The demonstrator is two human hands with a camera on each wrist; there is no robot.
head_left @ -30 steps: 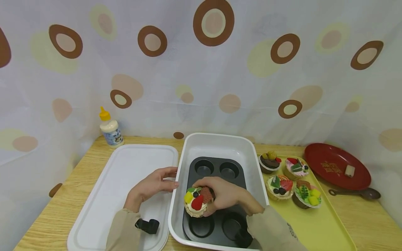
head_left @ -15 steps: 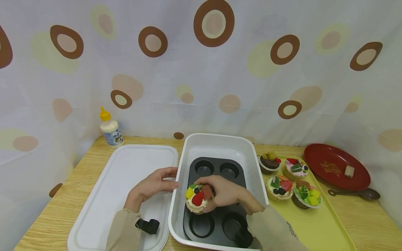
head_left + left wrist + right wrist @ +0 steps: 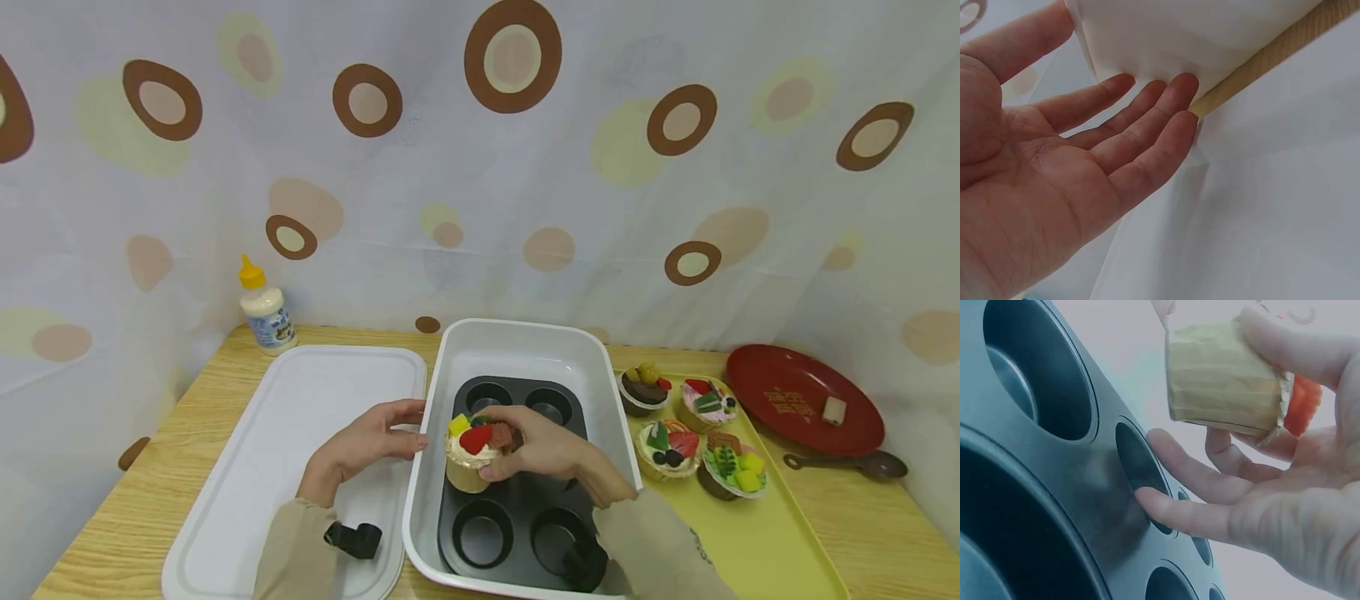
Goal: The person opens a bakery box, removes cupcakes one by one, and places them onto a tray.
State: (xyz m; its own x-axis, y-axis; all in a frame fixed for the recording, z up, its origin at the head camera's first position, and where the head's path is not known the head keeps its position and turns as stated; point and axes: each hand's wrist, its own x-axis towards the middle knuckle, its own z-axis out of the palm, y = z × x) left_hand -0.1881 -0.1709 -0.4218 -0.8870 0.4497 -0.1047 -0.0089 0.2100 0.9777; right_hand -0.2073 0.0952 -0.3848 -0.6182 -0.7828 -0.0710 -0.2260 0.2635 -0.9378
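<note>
My right hand [image 3: 543,448] holds a fruit-topped cupcake [image 3: 467,472] by its paper cup, above a dark muffin tin [image 3: 522,521]. The tin lies in a deep white bin [image 3: 612,417]. In the right wrist view, thumb and fingers pinch the gold-coloured cup [image 3: 1222,381] near its top edge, while two other fingertips reach close to the tin [image 3: 1097,465]. At the bin's left rim is my left hand [image 3: 369,442], fingertips at the outer wall, apparently touching it. The left wrist view shows this hand [image 3: 1079,162] with loosely extended fingers and nothing in the palm.
Left of the bin lies a white lid-like tray [image 3: 330,392]; behind it stands a bottle [image 3: 270,321] with a yellow nozzle. On the right, several cupcakes [image 3: 667,450] sit on a yellow tray [image 3: 757,550]. Beyond are a red plate [image 3: 795,404] and a dark spoon [image 3: 881,464].
The cupcake has risen and tipped more upright in my right hand, so its paper cup now shows and more of the tin below is uncovered. My left hand has stayed put.
</note>
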